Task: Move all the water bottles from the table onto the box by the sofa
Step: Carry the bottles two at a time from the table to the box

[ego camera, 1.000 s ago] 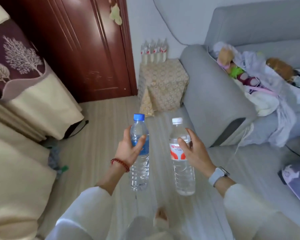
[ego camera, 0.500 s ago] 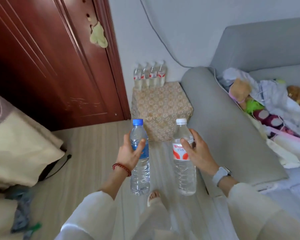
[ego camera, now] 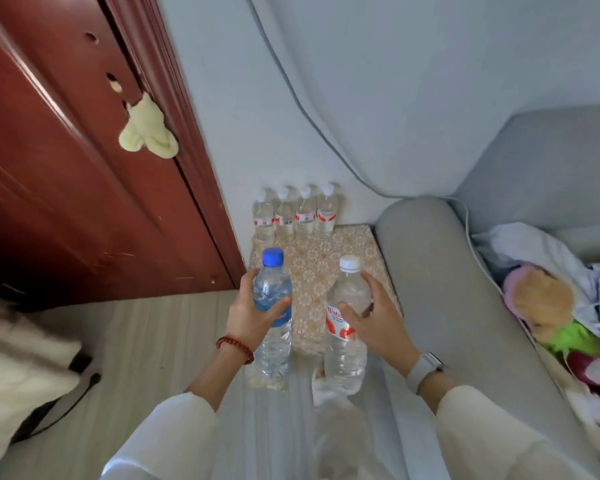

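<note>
From the head camera I see both hands out in front of me, each carrying a bottle upright over the floor. My left hand (ego camera: 253,315), with a red bead bracelet (ego camera: 235,348) at the wrist, has fingers and thumb wrapped round the blue-capped bottle (ego camera: 273,317), gripping it near the blue label. My right hand (ego camera: 374,322), with a pale watch (ego camera: 425,367) on the wrist, is curled round the white-capped bottle (ego camera: 345,327) at its red-and-white label. The two bottles stand side by side, apart from each other, the blue-capped one at 9 o'clock of the other.

Just beyond them, at 12 o'clock, sits the box (ego camera: 323,268) under a patterned beige cloth, tucked between the red-brown door (ego camera: 66,202) at 9 o'clock and the grey sofa (ego camera: 440,289) arm at 3 o'clock. Along the box's far edge, against the wall, a row of four bottles (ego camera: 295,213) with white caps stands upright, touching one another.

On the sofa seat at 3 o'clock lies a heap of soft toys and cloth (ego camera: 561,306). A pale green cloth (ego camera: 146,133) hangs on the door at 10 o'clock.
</note>
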Demonstrator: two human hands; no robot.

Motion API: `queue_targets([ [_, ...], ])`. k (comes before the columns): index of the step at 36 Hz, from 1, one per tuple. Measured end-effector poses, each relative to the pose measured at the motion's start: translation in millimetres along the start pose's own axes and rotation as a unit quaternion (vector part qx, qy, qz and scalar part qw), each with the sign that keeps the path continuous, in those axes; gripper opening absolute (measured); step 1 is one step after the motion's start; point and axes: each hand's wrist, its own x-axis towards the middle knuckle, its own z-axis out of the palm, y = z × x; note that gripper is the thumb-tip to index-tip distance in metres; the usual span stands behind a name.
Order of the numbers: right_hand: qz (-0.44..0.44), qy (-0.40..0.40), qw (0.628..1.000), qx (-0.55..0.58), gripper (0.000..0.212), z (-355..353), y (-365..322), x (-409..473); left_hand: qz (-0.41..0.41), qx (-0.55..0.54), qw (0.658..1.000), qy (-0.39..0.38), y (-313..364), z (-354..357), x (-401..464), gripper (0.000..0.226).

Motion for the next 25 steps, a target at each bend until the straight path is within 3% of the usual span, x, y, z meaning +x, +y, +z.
queue_targets([
  [8,0.04,-0.056,0.998,0.017,0.057,12,21,125,-0.09,-0.02,0.994,0.058,-20,41,108,0.066],
  [13,0.046,-0.113,0.993,-0.003,0.068,39,35,182,-0.132,0.004,0.99,0.054,-48,56,158,0.062],
  [25,0.033,-0.043,0.998,0.03,0.067,132,70,290,-0.091,0.054,0.992,0.074,-113,71,263,0.071],
])
